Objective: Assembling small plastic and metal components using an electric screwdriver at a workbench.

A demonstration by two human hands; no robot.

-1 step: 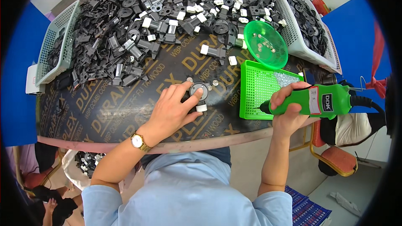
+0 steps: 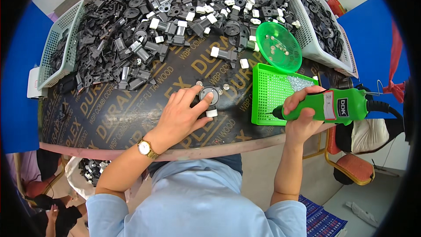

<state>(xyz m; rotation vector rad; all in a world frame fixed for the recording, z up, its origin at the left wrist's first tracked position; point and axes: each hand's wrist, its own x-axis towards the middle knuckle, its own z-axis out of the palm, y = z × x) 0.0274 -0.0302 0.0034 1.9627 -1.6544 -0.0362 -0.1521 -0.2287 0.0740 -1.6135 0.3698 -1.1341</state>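
On the table in front of me, my left hand (image 2: 182, 113) grips a black plastic part with a round disc (image 2: 215, 96) and a white end block. Its thumb or a finger presses on the disc, and the other fingers curl round the far side. Small metal rings (image 2: 226, 87) lie right beside the part. A green electric screwdriver (image 2: 329, 105) is held in my right hand (image 2: 305, 116), lying sideways with its tip pointing left. That tip hangs over the near right part of a green perforated tray (image 2: 258, 92), which has a heap of small silvery screws (image 2: 299, 82) in it.
A large pile of black plastic parts (image 2: 131, 30), many with white ends, spreads across the far table. Crates of black parts stand at the left (image 2: 72, 39) and right (image 2: 302, 30). A round green basket (image 2: 280, 63) with metal rings overlaps the tray. The screwdriver's cable (image 2: 383, 106) runs right.
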